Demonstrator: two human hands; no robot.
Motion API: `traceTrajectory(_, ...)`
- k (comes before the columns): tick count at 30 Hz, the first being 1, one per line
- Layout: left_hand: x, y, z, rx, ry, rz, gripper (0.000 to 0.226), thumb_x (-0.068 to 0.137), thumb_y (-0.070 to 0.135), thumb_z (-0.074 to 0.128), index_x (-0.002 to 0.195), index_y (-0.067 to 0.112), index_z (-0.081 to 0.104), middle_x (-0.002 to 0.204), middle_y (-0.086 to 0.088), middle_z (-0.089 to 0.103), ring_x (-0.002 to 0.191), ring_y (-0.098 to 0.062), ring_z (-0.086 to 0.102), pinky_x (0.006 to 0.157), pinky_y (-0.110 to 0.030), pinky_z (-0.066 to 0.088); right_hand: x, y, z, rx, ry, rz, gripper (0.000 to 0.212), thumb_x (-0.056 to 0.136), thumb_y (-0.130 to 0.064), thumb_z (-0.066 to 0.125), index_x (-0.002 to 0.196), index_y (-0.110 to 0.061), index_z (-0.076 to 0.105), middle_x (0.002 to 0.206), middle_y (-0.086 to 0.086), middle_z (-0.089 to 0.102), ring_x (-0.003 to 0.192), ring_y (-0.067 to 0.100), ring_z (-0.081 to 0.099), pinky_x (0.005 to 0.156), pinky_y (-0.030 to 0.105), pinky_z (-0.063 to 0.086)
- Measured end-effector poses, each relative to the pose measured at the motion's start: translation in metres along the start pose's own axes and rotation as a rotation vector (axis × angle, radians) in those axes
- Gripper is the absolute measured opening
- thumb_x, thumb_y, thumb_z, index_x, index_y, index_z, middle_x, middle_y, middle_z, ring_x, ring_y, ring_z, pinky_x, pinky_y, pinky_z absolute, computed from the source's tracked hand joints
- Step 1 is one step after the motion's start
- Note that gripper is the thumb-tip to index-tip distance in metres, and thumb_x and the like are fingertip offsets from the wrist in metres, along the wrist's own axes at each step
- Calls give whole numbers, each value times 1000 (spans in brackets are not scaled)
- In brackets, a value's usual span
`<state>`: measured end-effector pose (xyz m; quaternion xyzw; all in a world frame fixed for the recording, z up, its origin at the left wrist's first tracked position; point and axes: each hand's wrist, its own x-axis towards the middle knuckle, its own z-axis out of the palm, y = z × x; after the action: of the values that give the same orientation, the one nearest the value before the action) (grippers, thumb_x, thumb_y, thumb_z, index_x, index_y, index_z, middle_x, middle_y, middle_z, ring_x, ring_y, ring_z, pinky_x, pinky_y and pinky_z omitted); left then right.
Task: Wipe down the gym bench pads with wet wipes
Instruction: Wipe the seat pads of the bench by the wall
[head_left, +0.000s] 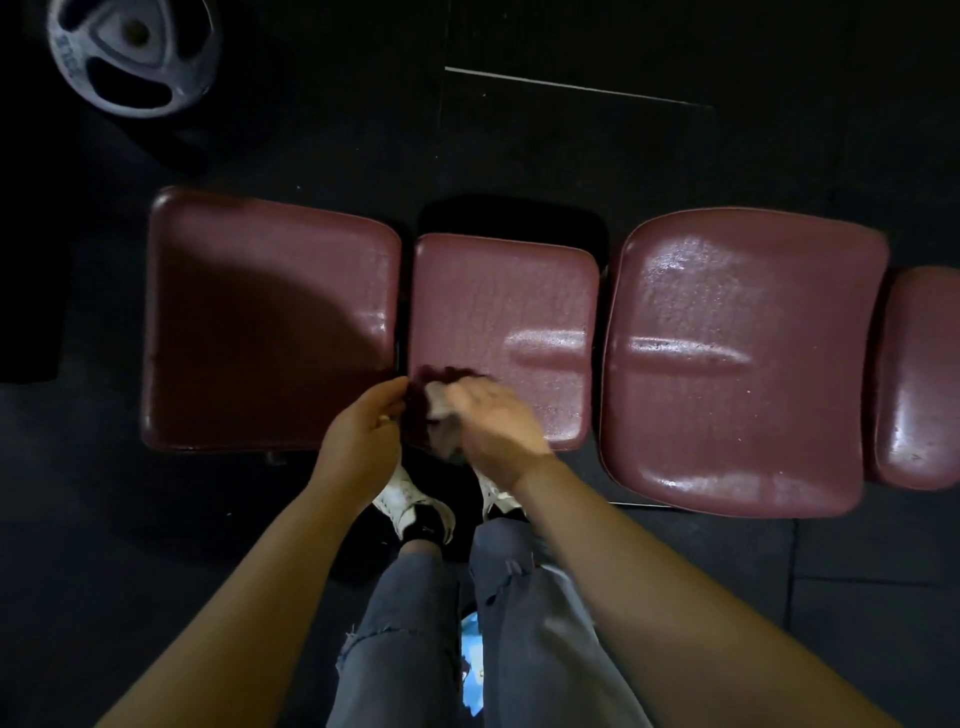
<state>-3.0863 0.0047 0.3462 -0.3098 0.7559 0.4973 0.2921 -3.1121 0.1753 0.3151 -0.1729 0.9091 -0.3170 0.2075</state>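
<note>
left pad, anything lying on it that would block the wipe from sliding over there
Nothing visible does. The wipe, held in the right hand at the near edge of the middle pad, has only a narrow gap to cross to the left pad, whose surface looks bare though partly shadowed. The left hand sits by that gap.

I can read almost nothing from where I stand; the only lettering is raised characters cast on the rim of the grey weight plate (132, 49) on the floor at the upper left, too blurred and skewed for me to make out; the light blue packet (471, 662) between my legs shows no print I can read.
</note>
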Motion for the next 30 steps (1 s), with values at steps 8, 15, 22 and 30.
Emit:
traceTrajectory(8, 3, 3, 2, 41, -6, 13, 61, 89, -11, 36, 141, 16, 52, 134, -5, 59, 120, -10, 53, 98, -23, 39, -18, 49, -22, 49, 457, 677, 16, 86, 5, 53, 96, -2, 64, 92, 18, 67, 84, 37, 64, 70, 37, 49)
traceTrajectory(15, 3, 5, 0, -1, -37, -16, 63, 90, -9, 36, 145, 20, 47, 133, 1, 59, 121, -10, 53, 90, -13, 40, 29, 12, -4, 77, -22, 21, 29, 85, 2, 49, 100, -14, 67, 109, 7, 66, 104, 26, 60, 89, 36, 49)
traceTrajectory(22, 5, 6, -1, -20, -77, -25, 64, 91, -12, 34, 150, 13, 38, 145, -8, 49, 133, -18, 47, 102, -23, 35, 22, 37, -21, 180, 576, 921, 8, 95, -6, 47, 100, -12, 49, 86, 6, 65, 82, 31, 65, 65, 27, 41)
traceTrajectory(30, 4, 14, 1, -128, -92, -64, 71, 84, -21, 31, 134, 27, 46, 87, 31, 66, 82, 24, 59, 69, 3, 41, 74, 21, -26, -70, 154, 60, 21, 85, -16, 60, 104, -13, 68, 100, 8, 71, 92, 30, 64, 75, 31, 47)
